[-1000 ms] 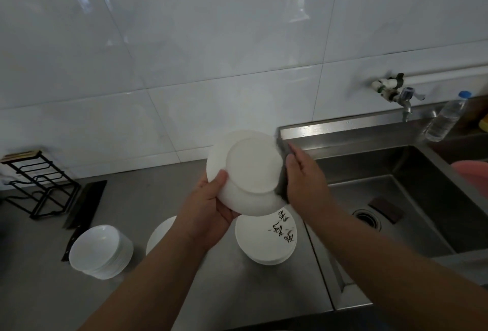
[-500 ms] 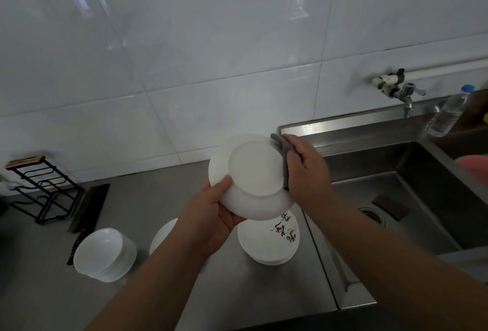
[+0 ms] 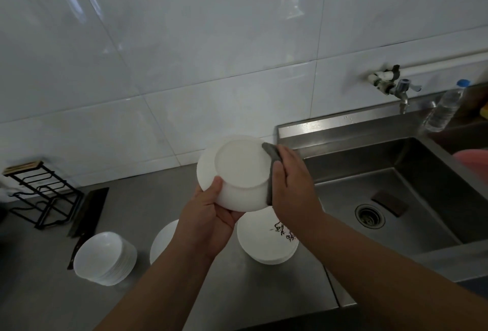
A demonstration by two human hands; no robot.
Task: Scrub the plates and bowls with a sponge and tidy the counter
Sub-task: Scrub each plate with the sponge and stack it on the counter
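head view — left hand (image 3: 208,221) grips bowl (image 3: 237,172) — sponge (image 3: 272,169) under right hand (image 3: 291,183)

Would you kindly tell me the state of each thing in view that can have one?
bowl, upturned, base toward the camera, held above the counter.
left hand, grips the bowl's rim.
right hand, holds the sponge against the bowl.
sponge, pressed to the bowl's side.
tap, no water seen running.
water bottle, capped.
bowl stack, rims up on the counter.
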